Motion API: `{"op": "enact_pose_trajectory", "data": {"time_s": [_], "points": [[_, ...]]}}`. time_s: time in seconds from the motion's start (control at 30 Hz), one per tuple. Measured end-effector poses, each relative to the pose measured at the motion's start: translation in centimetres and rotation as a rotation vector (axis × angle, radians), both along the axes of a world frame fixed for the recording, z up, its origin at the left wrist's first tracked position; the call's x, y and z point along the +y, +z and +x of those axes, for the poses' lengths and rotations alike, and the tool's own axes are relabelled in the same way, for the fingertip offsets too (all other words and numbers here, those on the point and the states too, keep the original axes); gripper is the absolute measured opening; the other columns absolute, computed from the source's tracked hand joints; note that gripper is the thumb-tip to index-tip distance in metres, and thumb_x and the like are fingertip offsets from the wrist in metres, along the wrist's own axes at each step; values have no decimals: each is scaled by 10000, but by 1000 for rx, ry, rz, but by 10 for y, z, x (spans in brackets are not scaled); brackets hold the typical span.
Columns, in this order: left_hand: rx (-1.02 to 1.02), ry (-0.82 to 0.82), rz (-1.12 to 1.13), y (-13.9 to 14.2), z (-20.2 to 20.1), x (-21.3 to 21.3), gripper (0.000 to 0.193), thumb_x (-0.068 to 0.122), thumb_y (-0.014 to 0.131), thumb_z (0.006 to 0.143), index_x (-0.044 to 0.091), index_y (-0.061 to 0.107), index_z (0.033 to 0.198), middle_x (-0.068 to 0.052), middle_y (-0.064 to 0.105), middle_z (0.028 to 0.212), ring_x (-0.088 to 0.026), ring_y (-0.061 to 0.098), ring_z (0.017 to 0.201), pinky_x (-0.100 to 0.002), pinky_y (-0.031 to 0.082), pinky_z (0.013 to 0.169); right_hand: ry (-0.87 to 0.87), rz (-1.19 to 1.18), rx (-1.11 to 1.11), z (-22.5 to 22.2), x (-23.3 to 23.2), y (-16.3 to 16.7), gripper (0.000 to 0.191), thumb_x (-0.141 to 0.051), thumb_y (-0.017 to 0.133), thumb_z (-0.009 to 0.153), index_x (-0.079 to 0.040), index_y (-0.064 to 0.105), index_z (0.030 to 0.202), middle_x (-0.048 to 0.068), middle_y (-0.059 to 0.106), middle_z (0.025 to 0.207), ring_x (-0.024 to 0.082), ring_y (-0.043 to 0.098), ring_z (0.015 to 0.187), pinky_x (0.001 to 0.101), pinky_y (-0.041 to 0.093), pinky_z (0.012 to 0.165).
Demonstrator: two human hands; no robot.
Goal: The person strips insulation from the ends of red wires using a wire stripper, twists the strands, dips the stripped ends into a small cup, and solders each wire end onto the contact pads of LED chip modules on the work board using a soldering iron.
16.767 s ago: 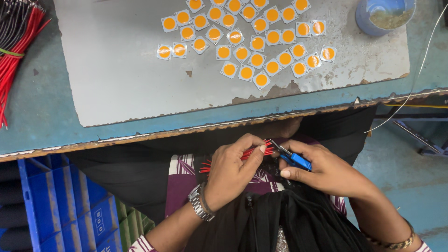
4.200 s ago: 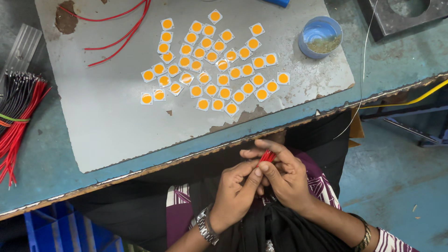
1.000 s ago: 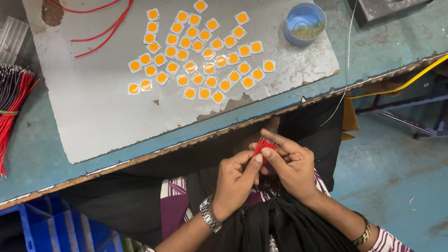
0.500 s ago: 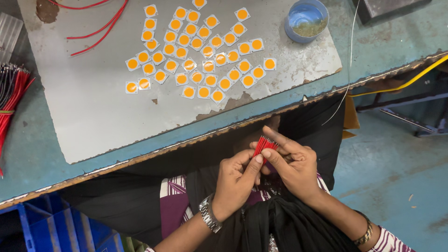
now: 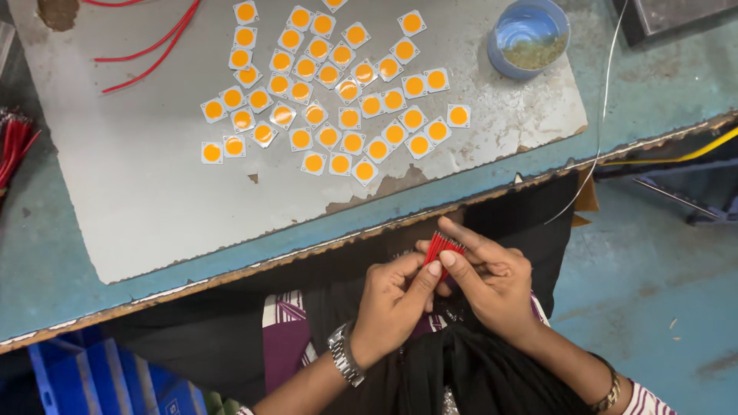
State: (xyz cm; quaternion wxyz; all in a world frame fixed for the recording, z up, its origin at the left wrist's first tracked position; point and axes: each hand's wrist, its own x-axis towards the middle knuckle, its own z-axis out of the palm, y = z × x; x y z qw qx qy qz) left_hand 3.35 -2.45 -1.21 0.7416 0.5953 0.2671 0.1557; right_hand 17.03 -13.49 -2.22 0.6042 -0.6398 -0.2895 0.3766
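Both hands met below the surface (image 5: 92, 261) edge, over the lap: the left hand (image 5: 396, 303) and right hand (image 5: 492, 280) pinched a bunch of short red wires (image 5: 442, 247) together, ends pointing up toward the chips (image 5: 330, 84).

Illumination is even and diffuse, from overhead. The grey mat (image 5: 154, 192) shows mild, soft sheen without hard glare. Shadows are faint; the zone beneath the bench edge (image 5: 231, 273) is dark. Focus is adequate across the bench surface. Slight softness appears at the frame corners. Colour rendering is saturated.
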Motion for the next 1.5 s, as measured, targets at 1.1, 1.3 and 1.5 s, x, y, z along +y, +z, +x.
{"op": "enact_pose_trajectory", "data": {"time_s": [1.1, 1.3, 1.5], "points": [[-21, -63, 66, 6, -2, 1, 259, 218, 576, 1063, 19, 698, 952, -13, 675, 694, -64, 604, 602, -250, 466, 551, 10, 60, 192, 4, -8, -2, 488, -49, 683, 928, 60, 549, 1384, 229, 751, 1175, 197, 744, 1068, 326, 610, 945], [-36, -23, 91, 5, -4, 0, 256, 209, 586, 1063, 3, 705, 969, -20, 677, 689, -64, 607, 596, -247, 469, 550, 6, -45, 200, 8, -10, -10, 221, -29, 707, 941, 115, 693, 1109, 173, 773, 1036, 145, 730, 917, 275, 592, 831], [-30, -17, 81, 4, -6, 1, 260, 203, 591, 1055, -5, 712, 956, -25, 685, 685, -62, 597, 582, -249, 458, 537, 18, -31, 215, 6, -10, -13, 194, -11, 693, 935, 95, 694, 1098, 120, 766, 945, 93, 703, 838, 232, 571, 751]]}}
